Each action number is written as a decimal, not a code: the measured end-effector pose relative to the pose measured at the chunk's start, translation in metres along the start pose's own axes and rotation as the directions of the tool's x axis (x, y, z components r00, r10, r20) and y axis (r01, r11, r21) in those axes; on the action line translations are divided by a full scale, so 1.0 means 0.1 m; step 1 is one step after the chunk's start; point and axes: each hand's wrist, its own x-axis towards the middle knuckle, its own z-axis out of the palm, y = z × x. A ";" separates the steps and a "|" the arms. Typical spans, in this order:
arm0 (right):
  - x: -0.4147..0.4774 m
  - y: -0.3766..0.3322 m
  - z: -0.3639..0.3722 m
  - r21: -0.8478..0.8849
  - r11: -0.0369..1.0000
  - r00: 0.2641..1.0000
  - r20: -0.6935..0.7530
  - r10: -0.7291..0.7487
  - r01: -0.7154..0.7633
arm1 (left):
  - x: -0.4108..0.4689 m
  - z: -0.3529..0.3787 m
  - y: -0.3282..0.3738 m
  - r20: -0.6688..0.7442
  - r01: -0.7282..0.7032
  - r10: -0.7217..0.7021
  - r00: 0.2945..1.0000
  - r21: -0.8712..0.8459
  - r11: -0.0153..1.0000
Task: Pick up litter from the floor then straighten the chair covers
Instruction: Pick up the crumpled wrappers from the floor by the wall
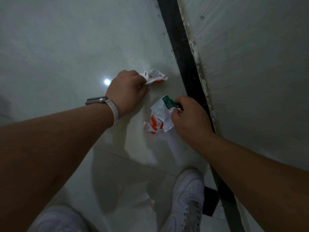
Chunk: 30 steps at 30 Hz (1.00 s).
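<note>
The person was bent over the pale, glossy tiled floor, both arms reaching down. The left hand, with a watch on a white strap at the wrist, was curled tight round one end of a crumpled orange-and-white wrapper, the rest of which stuck out past the knuckles toward the floor's edge. I could not tell whether that wrapper was touching the tiles or had been lifted clear.

The right hand was closed as well, fingers pinching a bunch of litter: a green scrap on top and a crumpled white-and-orange packet hanging below it. That bunch was near the first wrapper but apart from it, and closer to the person's feet.

Both pieces were close to the floor's edge, where a black strip ran along the foot of a white wall with rough, chipped plaster at its base. A small bright light reflection shone on the tile just beside the left hand. Two white shoes stood on the tiles below the hands, the right one near the black strip.
</note>
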 end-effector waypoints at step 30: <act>-2.17 -2.53 -3.11 0.090 0.977 0.980 0.040 -0.196 0.192 | -1.47 -4.51 2.86 -0.247 0.485 -0.691 0.679 -0.555 0.675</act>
